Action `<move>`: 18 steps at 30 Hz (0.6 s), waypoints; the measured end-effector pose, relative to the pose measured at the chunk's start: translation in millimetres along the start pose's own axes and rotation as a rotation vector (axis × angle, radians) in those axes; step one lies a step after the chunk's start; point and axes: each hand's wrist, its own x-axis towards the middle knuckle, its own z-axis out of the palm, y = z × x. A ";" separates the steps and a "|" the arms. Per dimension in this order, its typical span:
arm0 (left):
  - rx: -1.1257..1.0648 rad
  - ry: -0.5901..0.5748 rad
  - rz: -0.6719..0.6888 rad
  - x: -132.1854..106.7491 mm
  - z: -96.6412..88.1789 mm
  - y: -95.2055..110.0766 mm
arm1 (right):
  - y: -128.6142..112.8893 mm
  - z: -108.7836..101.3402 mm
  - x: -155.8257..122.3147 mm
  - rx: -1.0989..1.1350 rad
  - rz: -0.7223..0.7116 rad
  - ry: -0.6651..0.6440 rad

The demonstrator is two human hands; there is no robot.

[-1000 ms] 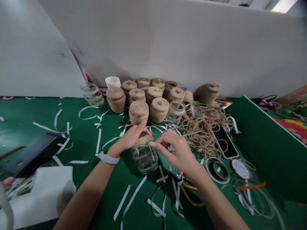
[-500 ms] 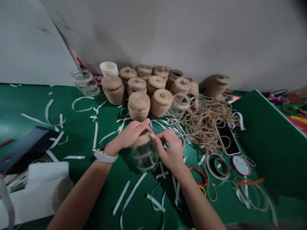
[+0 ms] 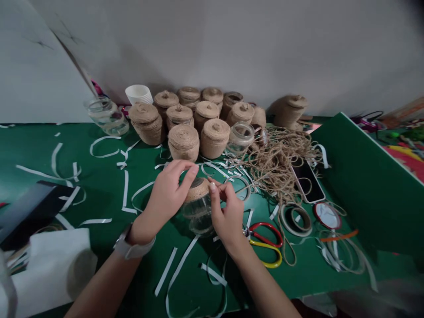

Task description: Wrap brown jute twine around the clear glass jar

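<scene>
A clear glass jar (image 3: 199,212) stands on the green table (image 3: 109,185) in front of me, its neck wound with brown twine. My left hand (image 3: 167,196) curls round the jar's twine-wrapped top from the left. My right hand (image 3: 227,212) is closed at the jar's right side, thumb and finger pinching a strand of twine (image 3: 232,189) that runs off toward the loose twine pile (image 3: 276,165). A watch sits on my left wrist.
Several twine-covered jars (image 3: 183,141) stand in rows at the back, with bare glass jars (image 3: 106,115) and white cups (image 3: 139,93). White paper strips (image 3: 126,187) litter the table. Scissors (image 3: 265,240), tape rolls (image 3: 296,219), a phone (image 3: 308,181) and a green board (image 3: 371,185) lie right.
The view has shifted, and both hands have turned around the jar's top: my left fingers now wrap further over it and my right hand has drawn in closer. Scissors have come into view.
</scene>
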 end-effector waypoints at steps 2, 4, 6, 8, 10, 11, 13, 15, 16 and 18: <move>0.017 -0.028 -0.067 -15.2 0.9 9.1 | -3.3 0.1 -4.7 -0.037 -0.022 0.024; 0.033 -0.041 -0.141 -32.9 4.6 14.7 | -6.5 -0.7 -9.1 -0.105 -0.054 0.002; 0.070 0.021 -0.181 -47.9 9.4 15.9 | -8.0 -2.6 -12.1 -0.160 -0.094 -0.036; 0.019 0.024 -0.239 -56.9 12.2 13.5 | -6.9 -5.5 -12.9 -0.175 -0.119 -0.082; -0.072 -0.022 -0.274 -59.9 12.0 9.8 | -3.4 -8.7 -11.1 -0.139 -0.113 -0.119; -0.120 -0.047 -0.275 -60.0 11.2 8.0 | -1.1 -10.2 -9.4 -0.118 -0.103 -0.130; -0.195 -0.079 -0.261 -59.1 10.0 5.0 | 3.3 -11.8 -5.4 -0.092 -0.079 -0.131; -0.239 -0.080 -0.248 -58.0 11.0 1.3 | 6.8 -10.8 -1.7 -0.075 -0.049 -0.125; -0.253 -0.071 -0.245 -57.4 12.3 -1.3 | 8.0 -9.1 -0.3 -0.056 -0.028 -0.129; -0.273 -0.043 -0.232 -55.2 15.3 -8.4 | 9.6 -4.2 1.1 0.026 0.033 -0.155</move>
